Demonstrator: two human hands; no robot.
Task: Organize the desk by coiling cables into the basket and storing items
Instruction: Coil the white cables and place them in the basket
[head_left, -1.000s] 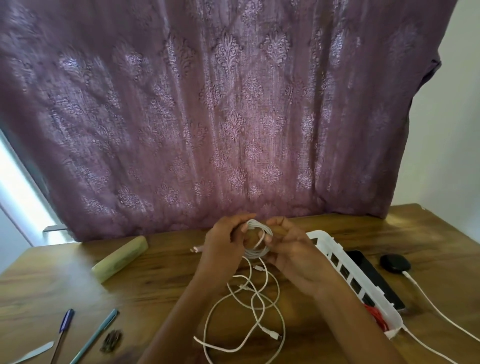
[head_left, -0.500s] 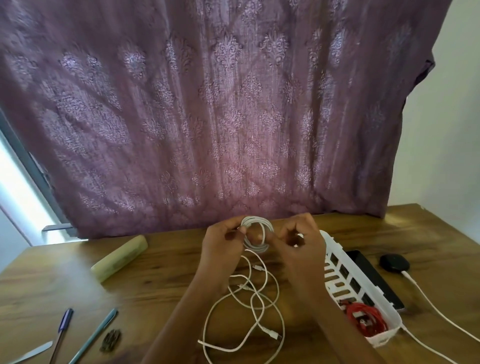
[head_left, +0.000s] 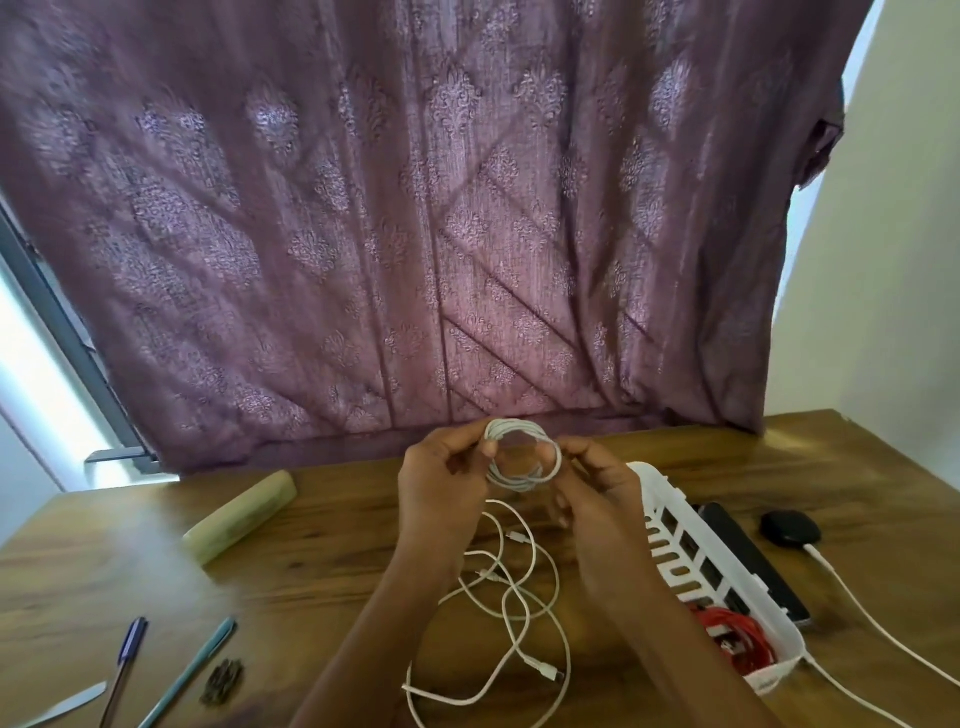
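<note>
I hold the white cable (head_left: 522, 454) up in the air, just left of the basket (head_left: 670, 499). It is wound into a small ring. My left hand (head_left: 441, 483) pinches the side of the ring far from the basket, with thumb and fingers curled on it. My right hand (head_left: 597, 488) pinches the side near the basket. The rest of the cable hangs down and lies in messy loops on the desk (head_left: 311, 571), left of the basket.

What could go wrong? I think the ring is springy. If one pinch gets loose, the turns may pop open, and I would have to wind them again.

The loops on the desk cross over each other. If I pull fast, they may tug into a knot. The little plug (head_left: 550, 673) at the end may catch on a loop too.

The basket has a red cable (head_left: 737, 639) in the end nearest me. If I drop my ring in loose, it may spring open and tangle with the red one.

A black flat thing (head_left: 748, 556) lies just right of the basket. If my arm bumps the basket, it may shove that thing along the desk.
</note>
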